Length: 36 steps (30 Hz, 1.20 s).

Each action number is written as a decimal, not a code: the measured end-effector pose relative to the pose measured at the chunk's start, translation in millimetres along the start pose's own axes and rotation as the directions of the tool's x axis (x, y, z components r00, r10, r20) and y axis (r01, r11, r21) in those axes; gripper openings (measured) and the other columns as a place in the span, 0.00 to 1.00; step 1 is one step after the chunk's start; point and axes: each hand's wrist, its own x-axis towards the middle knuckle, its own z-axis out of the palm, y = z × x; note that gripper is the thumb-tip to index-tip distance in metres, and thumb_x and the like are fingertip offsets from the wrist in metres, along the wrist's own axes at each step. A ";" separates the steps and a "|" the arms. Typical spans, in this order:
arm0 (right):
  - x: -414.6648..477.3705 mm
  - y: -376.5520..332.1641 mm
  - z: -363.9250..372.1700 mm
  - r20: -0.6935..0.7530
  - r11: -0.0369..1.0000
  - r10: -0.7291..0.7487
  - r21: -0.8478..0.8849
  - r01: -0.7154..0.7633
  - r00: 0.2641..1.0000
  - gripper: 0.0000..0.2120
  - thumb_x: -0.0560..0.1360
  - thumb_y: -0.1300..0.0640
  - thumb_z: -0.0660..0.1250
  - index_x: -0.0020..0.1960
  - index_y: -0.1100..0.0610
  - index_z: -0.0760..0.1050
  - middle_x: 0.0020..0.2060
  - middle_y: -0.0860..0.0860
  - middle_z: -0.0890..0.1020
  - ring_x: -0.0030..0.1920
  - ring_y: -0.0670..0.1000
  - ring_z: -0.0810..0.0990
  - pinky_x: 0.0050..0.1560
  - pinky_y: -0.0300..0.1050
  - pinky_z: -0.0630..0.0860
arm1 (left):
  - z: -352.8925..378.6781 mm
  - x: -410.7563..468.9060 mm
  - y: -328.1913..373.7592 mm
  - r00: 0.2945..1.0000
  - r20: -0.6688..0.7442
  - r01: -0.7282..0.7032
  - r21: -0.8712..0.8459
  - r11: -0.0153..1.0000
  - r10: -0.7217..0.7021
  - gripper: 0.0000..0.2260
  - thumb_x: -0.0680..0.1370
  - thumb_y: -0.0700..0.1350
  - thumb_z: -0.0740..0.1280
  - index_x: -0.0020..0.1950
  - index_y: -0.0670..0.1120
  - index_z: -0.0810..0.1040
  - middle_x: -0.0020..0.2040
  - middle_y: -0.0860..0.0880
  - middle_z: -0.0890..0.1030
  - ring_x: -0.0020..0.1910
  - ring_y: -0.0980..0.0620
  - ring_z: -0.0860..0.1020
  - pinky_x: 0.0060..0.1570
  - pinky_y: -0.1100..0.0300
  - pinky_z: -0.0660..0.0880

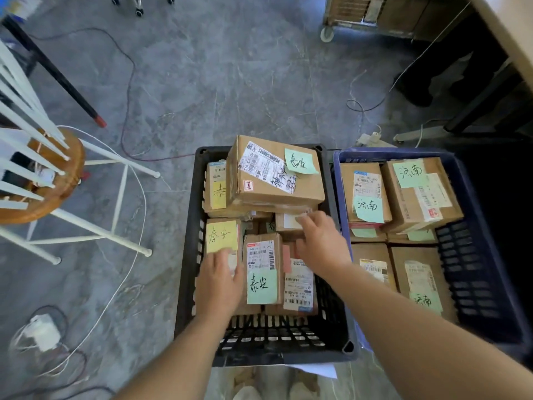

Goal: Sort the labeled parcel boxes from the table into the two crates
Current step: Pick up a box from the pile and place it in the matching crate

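Observation:
A black crate [187,226] on the floor holds several cardboard parcel boxes. A large box [274,183] with a green note lies on top at the back. My left hand [219,281] rests flat on a box with a yellow note [222,235], its thumb beside an upright box with a green note [262,267]. My right hand [320,241] reaches into the same crate, with its fingers and thumb around a small box [288,225] in the middle. To the right, a blue crate [473,269] holds several boxes with green notes [366,194].
A wooden stool [43,174] with white legs stands at the left. Cables and a white adapter [43,332] lie on the grey floor. A power strip [369,138] sits behind the crates. A wheeled cart [375,15] and dark furniture are at the top right.

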 end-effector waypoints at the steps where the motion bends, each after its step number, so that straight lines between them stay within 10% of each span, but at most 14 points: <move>1: -8.4 0.1 10.2 0.036 1.000 0.001 0.012 -0.001 0.999 0.20 0.77 0.58 0.59 0.69 0.54 0.67 0.65 0.53 0.68 0.65 0.53 0.65 0.52 0.46 0.72 | 8.1 -9.9 -5.3 0.999 0.042 0.004 0.020 1.000 -0.005 0.16 0.79 0.49 0.65 0.65 0.46 0.71 0.61 0.47 0.75 0.55 0.51 0.73 0.44 0.62 0.69; 4: -28.3 1.9 40.9 0.163 1.000 0.011 0.022 -0.014 0.987 0.20 0.78 0.56 0.59 0.70 0.53 0.65 0.64 0.52 0.68 0.64 0.53 0.66 0.54 0.47 0.73 | 30.7 -27.8 -21.2 0.977 0.209 0.010 0.098 0.995 -0.031 0.12 0.79 0.51 0.63 0.61 0.49 0.72 0.58 0.51 0.76 0.48 0.56 0.73 0.34 0.66 0.68; 8: -43.9 4.7 78.4 0.277 1.000 0.026 -0.018 -0.021 0.961 0.24 0.77 0.59 0.62 0.72 0.54 0.63 0.64 0.54 0.68 0.65 0.55 0.66 0.55 0.47 0.74 | 54.1 -30.7 -38.1 0.891 0.427 0.079 0.190 0.979 -0.155 0.18 0.80 0.54 0.61 0.67 0.49 0.69 0.63 0.50 0.75 0.57 0.50 0.75 0.51 0.52 0.76; 14: -44.4 4.8 124.7 0.364 0.999 0.024 0.023 -0.034 0.931 0.30 0.79 0.51 0.60 0.77 0.47 0.51 0.67 0.57 0.67 0.64 0.58 0.70 0.59 0.52 0.73 | 85.4 -17.7 -48.7 0.872 0.415 0.283 0.008 0.959 -0.260 0.21 0.80 0.50 0.64 0.70 0.46 0.66 0.63 0.47 0.77 0.55 0.49 0.77 0.49 0.57 0.75; 19: -37.1 2.4 153.1 0.424 0.999 0.029 0.010 -0.037 0.905 0.30 0.81 0.50 0.56 0.78 0.47 0.45 0.72 0.60 0.62 0.66 0.60 0.71 0.61 0.53 0.72 | 104.1 -9.9 -50.2 0.854 0.383 0.442 -0.173 0.880 -0.353 0.20 0.80 0.46 0.65 0.71 0.49 0.67 0.64 0.50 0.77 0.37 0.60 0.73 0.27 0.72 0.64; 26: -71.4 5.8 131.5 0.399 0.986 0.156 -0.011 -0.166 0.903 0.32 0.80 0.60 0.58 0.78 0.48 0.47 0.68 0.57 0.64 0.59 0.55 0.74 0.58 0.48 0.75 | 98.4 -34.9 -28.2 0.879 0.402 0.339 -0.149 0.929 -0.256 0.23 0.77 0.42 0.68 0.70 0.53 0.67 0.63 0.50 0.77 0.55 0.50 0.78 0.45 0.59 0.75; 36: -99.5 -24.3 64.1 0.256 0.964 0.121 0.198 -0.175 0.959 0.31 0.79 0.58 0.60 0.77 0.45 0.51 0.67 0.53 0.65 0.57 0.52 0.75 0.54 0.45 0.76 | 25.7 -54.8 -1.0 0.962 0.249 0.144 -0.105 0.984 -0.114 0.24 0.78 0.43 0.67 0.70 0.56 0.63 0.62 0.53 0.76 0.44 0.59 0.76 0.30 0.67 0.73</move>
